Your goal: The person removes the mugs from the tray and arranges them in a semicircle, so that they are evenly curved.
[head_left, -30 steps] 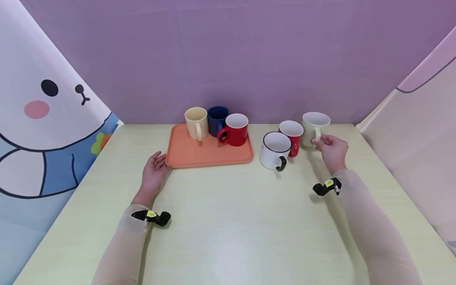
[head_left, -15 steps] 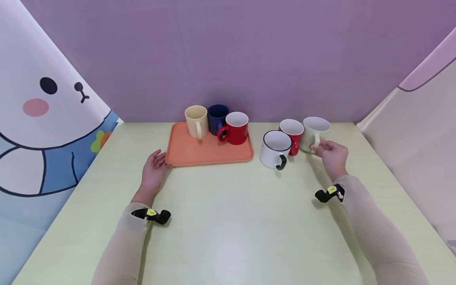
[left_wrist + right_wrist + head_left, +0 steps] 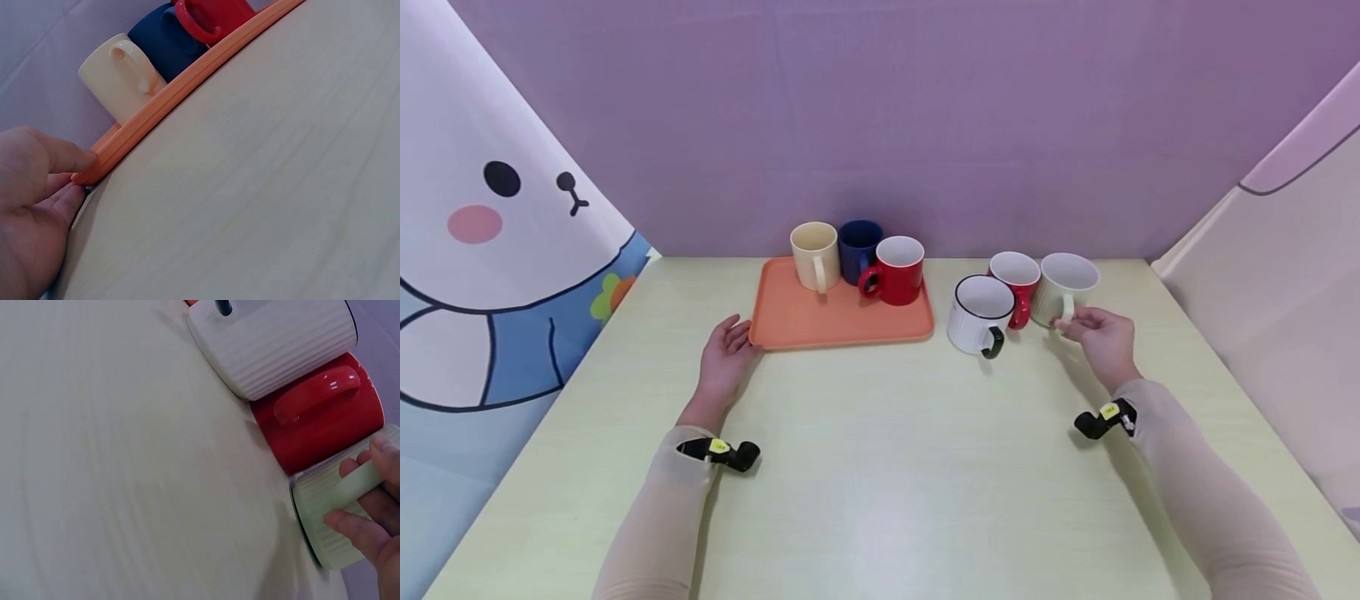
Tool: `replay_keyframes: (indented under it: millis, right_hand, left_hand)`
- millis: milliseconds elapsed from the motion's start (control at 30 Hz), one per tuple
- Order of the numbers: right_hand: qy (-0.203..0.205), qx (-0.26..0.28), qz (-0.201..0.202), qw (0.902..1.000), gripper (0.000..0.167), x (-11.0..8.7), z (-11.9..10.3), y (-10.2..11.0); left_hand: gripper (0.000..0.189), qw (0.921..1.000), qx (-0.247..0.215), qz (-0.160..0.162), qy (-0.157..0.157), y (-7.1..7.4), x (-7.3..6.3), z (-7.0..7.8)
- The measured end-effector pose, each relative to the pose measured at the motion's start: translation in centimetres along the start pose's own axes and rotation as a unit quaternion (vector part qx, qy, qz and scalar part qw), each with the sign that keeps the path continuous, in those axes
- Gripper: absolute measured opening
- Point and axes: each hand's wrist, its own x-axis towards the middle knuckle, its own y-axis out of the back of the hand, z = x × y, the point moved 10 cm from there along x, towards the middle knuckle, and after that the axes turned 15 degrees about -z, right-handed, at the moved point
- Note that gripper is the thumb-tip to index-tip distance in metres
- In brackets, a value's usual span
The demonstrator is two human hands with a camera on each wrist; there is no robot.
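A: What do we get from the head view?

B: We see the table [image 3: 880, 467] and an orange tray [image 3: 797, 325] bearing a cream mug [image 3: 809, 265], a navy mug [image 3: 854, 257] and a red mug [image 3: 904, 283]. To its right stand a black-rimmed white mug [image 3: 968, 329], a second red mug [image 3: 1027, 294] and, farthest right, a pale green mug [image 3: 1051, 298]. Only here do we see the red mugs' white insides.

A: And the hands?

B: The left hand [image 3: 726, 358] is at the tray's near left corner, its grip hard to read from above; the right hand [image 3: 1103, 337] is at the pale green mug's handle [image 3: 1067, 307].

A: Does the left wrist view settle that?

B: Yes: we make out thumb on rim and fingers beneath, pinching the corner.

A: And the right wrist view?

B: There we find the pale green mug's ribbed side, thumb and fingers pinching its handle. It is just beside the second red mug; whether its whole base meets the table, we cannot tell.
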Motion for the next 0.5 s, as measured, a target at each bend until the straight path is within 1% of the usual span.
replay_keyframes:
  millis: [133, 200, 367, 500]
  right_hand:
    - [0.027, 0.042, -0.041, 0.9979, 0.016, 0.06, 0.31, -0.06]
    - [0.038, 0.067, -0.064, 0.9950, 0.015, 0.10, 0.51, -0.03]
    - [0.057, 0.071, -0.107, 0.9901, 0.021, 0.27, 0.58, 0.30]
    - [0.063, 0.072, -0.129, 0.9870, 0.018, 0.50, 0.32, 0.39]
  left_hand:
    - [0.072, 1.0000, 0.005, 0.003, -0.001, -0.04, 0.03, 0.02]
    - [0.072, 1.0000, 0.004, 0.006, -0.002, -0.01, 0.07, -0.01]
    - [0.072, 0.9999, 0.005, 0.008, -0.004, 0.02, 0.14, -0.03]
    - [0.072, 0.9999, 0.007, 0.008, -0.001, 0.09, 0.15, -0.05]
